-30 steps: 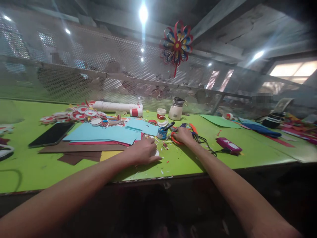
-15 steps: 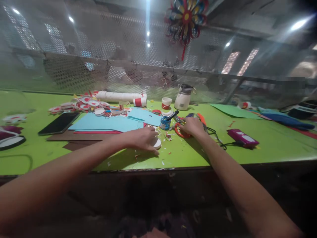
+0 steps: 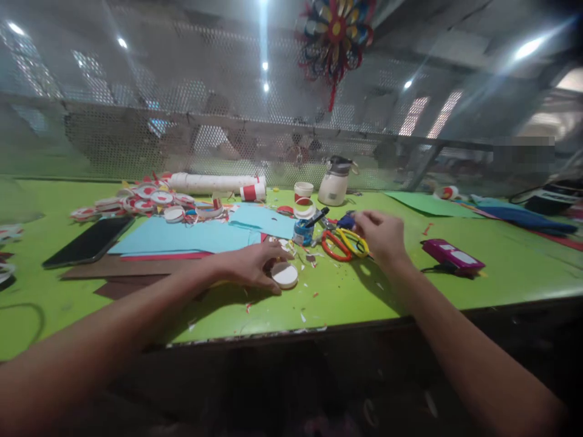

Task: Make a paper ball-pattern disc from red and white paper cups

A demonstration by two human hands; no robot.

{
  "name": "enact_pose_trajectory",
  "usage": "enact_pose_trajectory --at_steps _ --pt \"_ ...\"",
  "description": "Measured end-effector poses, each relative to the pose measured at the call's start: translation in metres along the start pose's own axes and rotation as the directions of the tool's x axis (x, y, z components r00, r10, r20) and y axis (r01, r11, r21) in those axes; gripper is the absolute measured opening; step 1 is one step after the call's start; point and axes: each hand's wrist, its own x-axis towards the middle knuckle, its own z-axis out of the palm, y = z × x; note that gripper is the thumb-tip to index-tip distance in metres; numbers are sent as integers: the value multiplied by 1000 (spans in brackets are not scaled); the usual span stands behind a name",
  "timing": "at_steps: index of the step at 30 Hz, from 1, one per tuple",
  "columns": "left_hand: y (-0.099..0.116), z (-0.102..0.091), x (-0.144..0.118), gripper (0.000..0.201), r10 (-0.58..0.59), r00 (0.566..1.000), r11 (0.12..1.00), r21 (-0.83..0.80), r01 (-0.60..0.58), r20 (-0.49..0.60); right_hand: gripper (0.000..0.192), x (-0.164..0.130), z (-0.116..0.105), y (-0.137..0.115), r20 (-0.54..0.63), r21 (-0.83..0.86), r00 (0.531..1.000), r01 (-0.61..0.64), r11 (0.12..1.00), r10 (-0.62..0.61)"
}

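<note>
My left hand [image 3: 249,267] rests on the green table [image 3: 346,297] and grips the edge of a white round disc [image 3: 285,275] with thumb and fingers. My right hand [image 3: 381,235] hovers just above the table, blurred, fingers curled, right beside scissors with orange and yellow handles [image 3: 339,245]. Whether it holds anything is unclear. A small blue jar with a dark stick in it [image 3: 301,232] stands between the two hands. Paper scraps lie scattered around them.
Blue paper sheets [image 3: 182,238] over red and brown ones lie left, beside a dark phone [image 3: 88,241]. Behind are red-white discs [image 3: 146,200], a white roll [image 3: 214,182], a small cup [image 3: 303,190] and a white bottle [image 3: 334,183]. A magenta device [image 3: 452,257] lies right. A mesh screen closes the back.
My right hand has lifted off the scissors and moved right, leaving them on the table. My left hand has shifted so the white disc shows at its fingertips.
</note>
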Motion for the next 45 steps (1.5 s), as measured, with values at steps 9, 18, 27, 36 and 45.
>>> enact_pose_trajectory --at_steps 9,18,27,36,45 --pt "0 11 -7 47 -9 993 987 -158 -10 -115 19 -35 0 -45 62 153 935 336 929 -349" --pt "-7 -18 -14 18 -160 861 970 -238 47 -482 21 -18 63 -72 177 211 754 599 772 -633" --pt "-41 -38 -17 20 -317 771 931 -26 364 -553 24 -34 68 -51 354 219 771 481 849 -529" --pt "-32 -20 -21 41 -199 961 951 197 236 -192 19 -34 74 -47 502 188 722 446 875 -476" --pt "-33 -9 -19 49 -183 950 913 315 259 -251 22 -34 75 -45 547 205 683 452 868 -484"
